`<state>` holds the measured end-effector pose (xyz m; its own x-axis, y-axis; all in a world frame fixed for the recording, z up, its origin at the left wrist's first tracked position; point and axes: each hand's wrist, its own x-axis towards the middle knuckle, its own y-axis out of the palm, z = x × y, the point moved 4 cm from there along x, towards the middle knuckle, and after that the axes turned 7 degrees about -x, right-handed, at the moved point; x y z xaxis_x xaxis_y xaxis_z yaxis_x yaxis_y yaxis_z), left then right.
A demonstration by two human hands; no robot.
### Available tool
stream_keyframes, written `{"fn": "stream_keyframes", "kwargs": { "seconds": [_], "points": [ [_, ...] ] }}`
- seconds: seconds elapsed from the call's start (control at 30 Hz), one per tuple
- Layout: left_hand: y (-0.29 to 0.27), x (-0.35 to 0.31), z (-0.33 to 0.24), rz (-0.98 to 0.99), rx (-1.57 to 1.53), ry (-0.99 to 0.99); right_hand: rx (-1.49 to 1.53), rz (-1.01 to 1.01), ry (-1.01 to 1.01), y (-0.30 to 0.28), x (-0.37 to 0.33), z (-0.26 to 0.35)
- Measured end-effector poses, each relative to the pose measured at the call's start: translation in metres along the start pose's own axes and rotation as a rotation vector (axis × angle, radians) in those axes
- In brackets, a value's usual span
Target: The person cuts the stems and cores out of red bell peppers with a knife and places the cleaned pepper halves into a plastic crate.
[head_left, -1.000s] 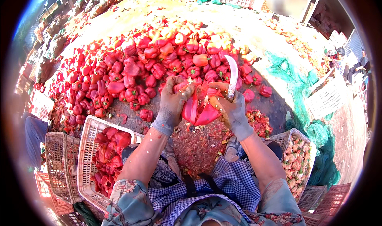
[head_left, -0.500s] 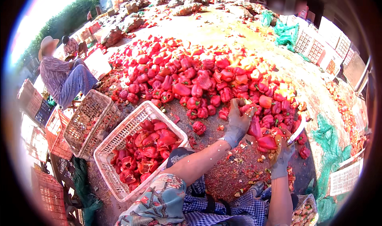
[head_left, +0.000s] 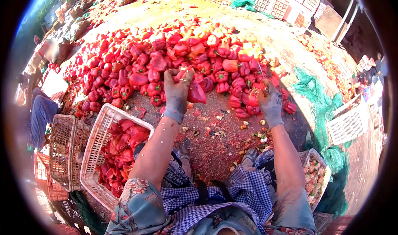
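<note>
The gloved left hand [head_left: 177,95] is closed around a cut red bell pepper half [head_left: 195,93], thumb and fingers pinching its upper rim, with the pepper hanging to the right of the palm above the bare, pulp-stained ground [head_left: 211,131]. The gloved right hand [head_left: 271,104] is closed on the handle of a thin-bladed knife [head_left: 262,71], blade pointing up and away toward the large heap of red bell peppers [head_left: 182,57].

Risks, as judged from this position: the pepper half is wet and held only at its rim, so it may slip and fall onto the ground among the scraps. The raised blade stands near the heap and level with the left hand; a sideways sweep could cut the glove.

Pose: the left forearm extends forward, wrist level, palm turned right. The right forearm runs forward, the wrist cocked upward. The white plastic crate holding cut peppers [head_left: 96,144] stands at the lower left, beside the left elbow.
</note>
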<state>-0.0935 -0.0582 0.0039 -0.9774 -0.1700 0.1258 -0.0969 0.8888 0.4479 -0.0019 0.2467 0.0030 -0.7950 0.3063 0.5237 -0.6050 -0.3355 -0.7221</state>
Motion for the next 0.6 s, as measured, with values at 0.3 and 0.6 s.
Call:
{"fn": "stream_keyframes", "kwargs": {
  "seconds": [0.3,0.6],
  "points": [
    [0.007,-0.019,0.004,0.318,-0.467,-0.305,0.710,-0.150,0.112,-0.005,-0.004,0.030],
    [0.005,-0.023,0.010,0.430,-1.002,-0.597,1.281,0.305,0.164,-0.009,0.033,0.186]
  ]
}}
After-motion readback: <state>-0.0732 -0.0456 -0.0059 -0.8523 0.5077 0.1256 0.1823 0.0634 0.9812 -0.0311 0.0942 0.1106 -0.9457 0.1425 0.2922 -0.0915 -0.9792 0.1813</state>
